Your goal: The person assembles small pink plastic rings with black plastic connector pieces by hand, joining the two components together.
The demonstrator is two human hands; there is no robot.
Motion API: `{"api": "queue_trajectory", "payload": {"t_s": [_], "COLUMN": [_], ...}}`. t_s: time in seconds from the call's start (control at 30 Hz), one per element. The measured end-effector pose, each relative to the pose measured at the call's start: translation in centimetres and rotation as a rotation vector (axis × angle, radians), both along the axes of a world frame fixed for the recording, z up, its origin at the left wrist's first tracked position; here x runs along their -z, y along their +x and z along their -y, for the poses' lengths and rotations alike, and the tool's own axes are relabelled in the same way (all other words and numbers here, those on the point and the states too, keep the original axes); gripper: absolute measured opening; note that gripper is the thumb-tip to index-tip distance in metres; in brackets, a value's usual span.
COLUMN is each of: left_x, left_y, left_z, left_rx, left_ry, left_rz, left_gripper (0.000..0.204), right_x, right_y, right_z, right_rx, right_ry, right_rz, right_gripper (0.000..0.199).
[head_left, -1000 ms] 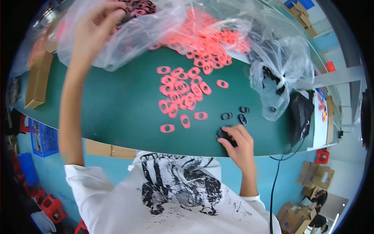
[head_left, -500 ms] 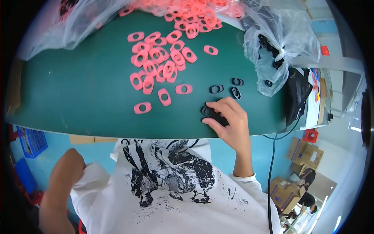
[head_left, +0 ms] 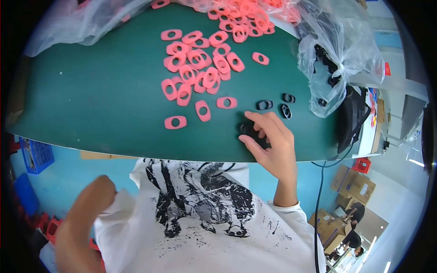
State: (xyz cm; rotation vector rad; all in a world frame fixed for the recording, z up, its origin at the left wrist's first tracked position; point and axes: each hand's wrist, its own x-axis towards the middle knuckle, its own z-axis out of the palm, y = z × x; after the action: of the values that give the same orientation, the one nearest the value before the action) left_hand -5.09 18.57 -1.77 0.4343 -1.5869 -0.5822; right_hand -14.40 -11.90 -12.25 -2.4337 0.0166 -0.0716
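Note:
My right hand (head_left: 268,141) rests on the green table (head_left: 91,100) near its front edge, fingers curled around a small black ring-shaped part (head_left: 251,132). Three more black rings (head_left: 264,105) lie just beyond the fingertips. A scatter of pink oval rings (head_left: 200,68) covers the middle of the table. My left hand (head_left: 91,204) is down below the table edge at my side, fingers closed against my white printed shirt (head_left: 200,214); whether it holds anything is hidden.
A clear plastic bag (head_left: 341,54) with black parts sits at the right of the table. Another clear bag (head_left: 82,22) with pink rings lies along the far edge. A blue crate (head_left: 36,154) stands on the floor at left, cardboard boxes (head_left: 355,186) at lower right.
My left arm has dropped from the bag at the table's far side to my side below the table edge. My right hand has stayed on the black part.

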Motion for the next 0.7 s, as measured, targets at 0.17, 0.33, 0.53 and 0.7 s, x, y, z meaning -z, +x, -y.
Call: {"api": "queue_trajectory", "payload": {"t_s": [0.17,0.33,0.53,0.7], "left_x": [8.5,11.5,12.3,12.9], "left_y": [-3.1,-1.4,-2.0,-1.0], "left_z": [3.8,4.6,5.1,3.4], "left_rx": [-1.461,-1.535,-1.295,-1.397], "left_ry": [0.826,0.897,0.635,0.573], "left_rz": [0.381,0.545,0.468,0.513], "left_gripper": [0.025,0.042,0.042,0.029], "right_x": [0.7,1.2,1.4,-0.3], "right_y": [0.4,0.6,1.9,1.6], "right_z": [0.0,-0.7,-5.6,-3.3], "right_rx": [-0.079,-0.124,-0.261,-0.142], "right_ry": [-0.055,-0.005,0.217,0.120], "right_rz": [0.026,0.092,0.325,0.278], "right_gripper": [0.046,0.044,0.042,0.034]}}
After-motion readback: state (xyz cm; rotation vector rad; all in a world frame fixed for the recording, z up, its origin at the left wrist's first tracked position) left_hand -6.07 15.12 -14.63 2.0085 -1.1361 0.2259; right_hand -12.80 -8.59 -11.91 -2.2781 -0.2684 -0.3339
